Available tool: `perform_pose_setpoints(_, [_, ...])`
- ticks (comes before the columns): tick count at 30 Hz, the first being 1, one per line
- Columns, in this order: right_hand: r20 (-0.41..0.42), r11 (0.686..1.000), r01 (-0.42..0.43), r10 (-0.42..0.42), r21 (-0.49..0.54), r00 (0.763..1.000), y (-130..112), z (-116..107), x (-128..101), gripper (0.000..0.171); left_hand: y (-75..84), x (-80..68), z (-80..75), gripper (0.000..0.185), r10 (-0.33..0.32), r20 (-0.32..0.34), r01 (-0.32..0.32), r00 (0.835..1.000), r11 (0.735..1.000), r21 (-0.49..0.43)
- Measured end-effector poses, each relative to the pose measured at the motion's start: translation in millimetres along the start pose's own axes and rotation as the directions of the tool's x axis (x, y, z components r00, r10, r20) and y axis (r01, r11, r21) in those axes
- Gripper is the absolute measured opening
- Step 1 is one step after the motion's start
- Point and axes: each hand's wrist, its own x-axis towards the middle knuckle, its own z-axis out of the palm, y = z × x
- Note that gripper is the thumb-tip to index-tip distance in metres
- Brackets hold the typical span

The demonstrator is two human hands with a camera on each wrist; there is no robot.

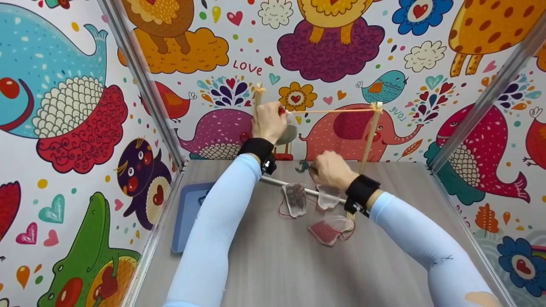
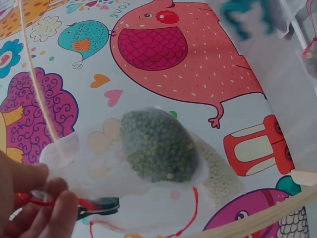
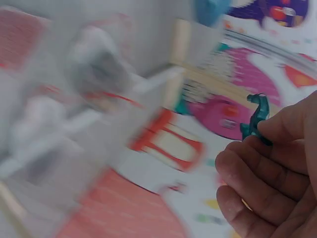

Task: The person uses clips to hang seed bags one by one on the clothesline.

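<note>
Light-blue fabric sleeves [image 1: 213, 221]: nearest the camera, with black wristbands [image 1: 362, 189], reaching toward the pale wooden frame [image 1: 369, 140].
Left hand [image 1: 268, 121]: beside the upper part of the frame's left post; fingers curled, pinching a pouch's gathered neck.
White translucent mesh pouch of green beans [image 2: 158, 146]: below the left hand, at the frame's orange string [image 1: 332, 111]; red drawstring trailing; whether it is fastened there cannot be told.
White mesh pouch of pale grains [image 2: 218, 173]: behind the green-bean pouch, near the frame's left post.
Right hand [image 1: 332, 170]: between the frame's posts, lower than the string; thumb and fingertips nearly together on a figure, other fingers loosely bent.
Glossy dark-green dinosaur-shaped figure [image 3: 258, 119]: pinched at the right fingertips, between the frame's posts.
Three mesh pouches, one grey-filled [image 1: 295, 202], one whitish [image 1: 328, 198], one red-filled [image 1: 326, 231]: low at the frame's near side, around its white rod [image 1: 273, 181].
Blue rectangular tray [image 1: 183, 228]: left of the frame, on a grey wood-grain table [image 1: 277, 264].
</note>
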Motion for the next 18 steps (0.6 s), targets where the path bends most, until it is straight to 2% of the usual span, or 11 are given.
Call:
perform_pose_setpoints(3, [-0.061,0.995,-0.025,0.019,-0.095,0.998,-12,-41,15,0.033,-0.2,1.3,-0.3,0.012,-0.005,-0.002,0.005,1.0,1.0,-0.009])
perform_pose_setpoints(5, [-0.115,0.988,-0.017,0.0,-0.152,0.993,-18,-68,25,0.033,1.3,2.3,0.1,0.012,-0.006,-0.002,0.005,1.0,1.0,-0.015])
perform_pose_setpoints(9, [-0.18,0.962,-0.012,-0.039,-0.274,0.983,-25,-108,51,0.033,2.3,4.1,-0.5,0.012,-0.014,0.003,0.014,1.0,1.0,-0.023])
perform_pose_setpoints(11, [-0.165,0.957,-0.027,-0.022,-0.29,0.986,-25,-119,65,0.028,1.7,4.9,-0.7,0.012,-0.027,0.01,0.027,1.0,0.999,-0.019])
perform_pose_setpoints(13, [-0.115,0.959,-0.042,0.01,-0.279,0.993,-24,-126,78,0.02,1.2,4.9,-0.1,0.013,-0.042,0.012,0.042,0.999,0.999,-0.017])
perform_pose_setpoints(18, [-0.019,0.975,-0.072,0.069,-0.211,0.997,-23,-128,98,0.005,2.4,2.1,1.6,0.011,-0.053,0.015,0.054,0.998,0.999,-0.004])
